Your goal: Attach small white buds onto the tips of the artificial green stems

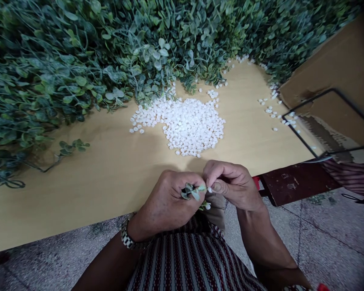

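My left hand [172,198] is closed around a sprig of artificial leaves [193,191], whose green tips stick out between thumb and fingers. Pinched between the thumb and forefinger of my right hand [235,184] is a small white bead [210,189], touching the end of the sprig. Another white bead [208,206] shows on a leaf tip just below my left hand. Both hands are held together above the table's front edge. Beyond them on the tabletop lies a heap of white beads [194,125]. Most of the sprig is hidden in my left fist.
Piled artificial greenery [109,52] covers the back and left of the yellow table [109,169]. At right stand a cardboard box [336,68] and a black wire frame [309,99], with loose beads nearby. A dark red stool or bench [300,184] is below the table's right edge.
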Motion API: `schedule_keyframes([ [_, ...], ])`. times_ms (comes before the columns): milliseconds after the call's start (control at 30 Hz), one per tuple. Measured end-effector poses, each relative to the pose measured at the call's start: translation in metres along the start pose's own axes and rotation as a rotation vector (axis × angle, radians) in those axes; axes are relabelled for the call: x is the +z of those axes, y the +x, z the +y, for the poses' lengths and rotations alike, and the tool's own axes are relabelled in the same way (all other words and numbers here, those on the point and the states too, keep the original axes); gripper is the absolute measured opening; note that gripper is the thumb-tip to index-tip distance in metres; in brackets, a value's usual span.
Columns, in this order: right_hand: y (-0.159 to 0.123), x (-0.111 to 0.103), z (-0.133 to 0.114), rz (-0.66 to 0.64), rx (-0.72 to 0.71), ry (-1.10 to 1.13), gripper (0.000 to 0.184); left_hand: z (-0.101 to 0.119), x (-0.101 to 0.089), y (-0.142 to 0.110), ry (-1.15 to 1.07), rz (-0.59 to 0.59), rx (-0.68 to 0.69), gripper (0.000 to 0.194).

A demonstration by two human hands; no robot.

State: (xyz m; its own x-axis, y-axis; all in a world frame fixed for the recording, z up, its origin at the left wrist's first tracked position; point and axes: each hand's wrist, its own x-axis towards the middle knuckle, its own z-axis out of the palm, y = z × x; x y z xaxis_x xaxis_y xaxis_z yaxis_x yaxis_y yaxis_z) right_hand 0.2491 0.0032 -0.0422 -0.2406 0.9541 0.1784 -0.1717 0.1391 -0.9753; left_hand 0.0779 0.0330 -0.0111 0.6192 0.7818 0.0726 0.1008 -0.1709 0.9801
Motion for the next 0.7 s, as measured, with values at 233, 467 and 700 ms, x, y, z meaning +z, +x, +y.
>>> schedule_keyframes([
  [233,-0.0002,0.0041,-0.0013,0.054,-0.022,-0.005,0.007,0.0007,0.0029,-0.0006,0.061,0.02,0.032,0.019],
  [467,-0.0004,0.0032,0.0019,0.108,-0.031,0.034,0.006,0.0012,0.009,0.0007,0.067,0.07,0.06,0.02],
  [700,0.0018,-0.002,0.0011,0.039,0.012,0.031,0.01,0.0003,0.0097,0.001,0.094,0.076,0.09,0.02],
])
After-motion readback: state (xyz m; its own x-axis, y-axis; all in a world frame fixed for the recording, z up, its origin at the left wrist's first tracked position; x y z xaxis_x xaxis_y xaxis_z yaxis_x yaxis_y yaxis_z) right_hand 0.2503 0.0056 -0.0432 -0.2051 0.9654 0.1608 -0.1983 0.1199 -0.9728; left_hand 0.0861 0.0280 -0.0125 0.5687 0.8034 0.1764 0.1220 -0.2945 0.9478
